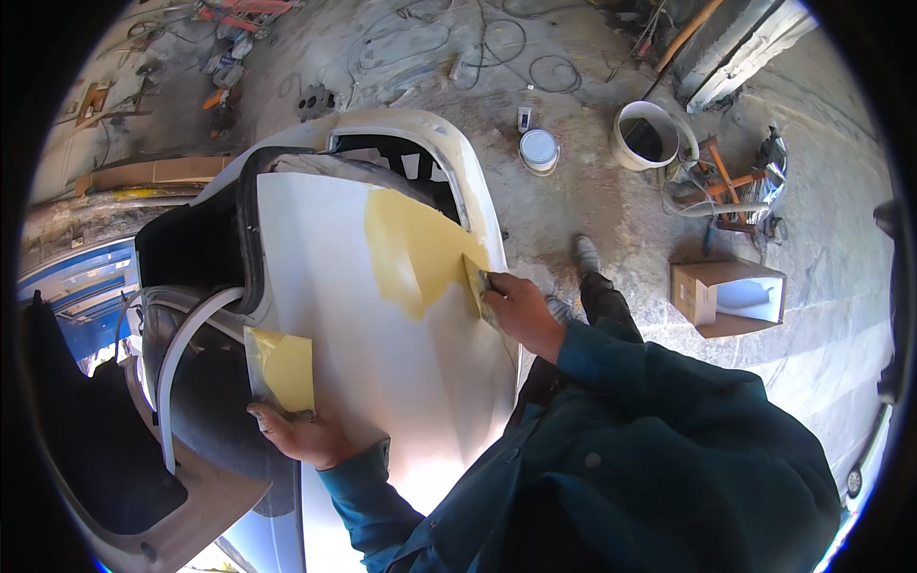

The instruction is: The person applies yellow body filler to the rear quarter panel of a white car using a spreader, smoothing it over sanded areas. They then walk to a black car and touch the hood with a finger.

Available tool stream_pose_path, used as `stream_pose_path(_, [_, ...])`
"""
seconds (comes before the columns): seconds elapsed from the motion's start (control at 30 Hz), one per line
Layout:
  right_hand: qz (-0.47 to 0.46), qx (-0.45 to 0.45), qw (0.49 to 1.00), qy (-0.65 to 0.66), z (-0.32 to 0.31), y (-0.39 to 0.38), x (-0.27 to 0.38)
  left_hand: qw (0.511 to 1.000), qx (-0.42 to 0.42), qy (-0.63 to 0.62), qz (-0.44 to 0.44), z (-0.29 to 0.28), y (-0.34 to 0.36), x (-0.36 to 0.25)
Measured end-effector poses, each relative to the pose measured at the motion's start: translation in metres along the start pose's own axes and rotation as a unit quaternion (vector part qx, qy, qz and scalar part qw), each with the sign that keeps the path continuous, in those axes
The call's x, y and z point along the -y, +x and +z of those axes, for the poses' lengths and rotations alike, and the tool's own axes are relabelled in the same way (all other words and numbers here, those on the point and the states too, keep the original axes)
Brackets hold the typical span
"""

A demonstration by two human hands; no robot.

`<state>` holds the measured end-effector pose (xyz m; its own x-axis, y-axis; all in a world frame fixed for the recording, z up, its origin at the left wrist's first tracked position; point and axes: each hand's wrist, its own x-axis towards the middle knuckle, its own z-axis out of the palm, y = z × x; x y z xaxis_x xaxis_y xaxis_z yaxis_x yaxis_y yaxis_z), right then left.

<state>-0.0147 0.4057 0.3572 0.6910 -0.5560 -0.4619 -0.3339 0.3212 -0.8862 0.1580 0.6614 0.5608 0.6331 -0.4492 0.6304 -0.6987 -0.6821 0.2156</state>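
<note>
A white car body panel (pixel 325 267) lies beneath both hands, with a broad irregular patch of pale yellow filler (pixel 411 248) toward its upper right. My right hand (pixel 521 315) grips a thin spreader (pixel 475 282) with yellow filler on it, held against that patch near the panel's right edge. My left hand (pixel 296 430), lower left, holds a square palette (pixel 279 368) loaded with yellow filler, over the panel's left side. A curved white trim piece (pixel 186 353) rises beside the palette.
A lidded pail (pixel 539 151), an open bucket (pixel 634 153), a wooden frame (pixel 728 186) and a cardboard box (pixel 695 296) are on the floor (pixel 621 220) to the right. Hoses (pixel 549 69) lie at the back, near a post (pixel 726 48). A dark trimmed part (pixel 86 449) is at left.
</note>
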Motion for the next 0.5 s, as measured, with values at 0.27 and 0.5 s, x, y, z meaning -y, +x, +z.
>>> stream_pose_path(0.27, [0.113,0.009,0.989,0.091,-0.026,0.02,-0.041,0.996,-0.012,0.062,0.062,-0.004,-0.004,0.015])
stream_pose_path(0.5, [0.029,-0.063,0.997,-0.016,-0.002,0.047,-0.049,0.999,-0.023,0.039,0.026,-0.003,-0.005,0.015])
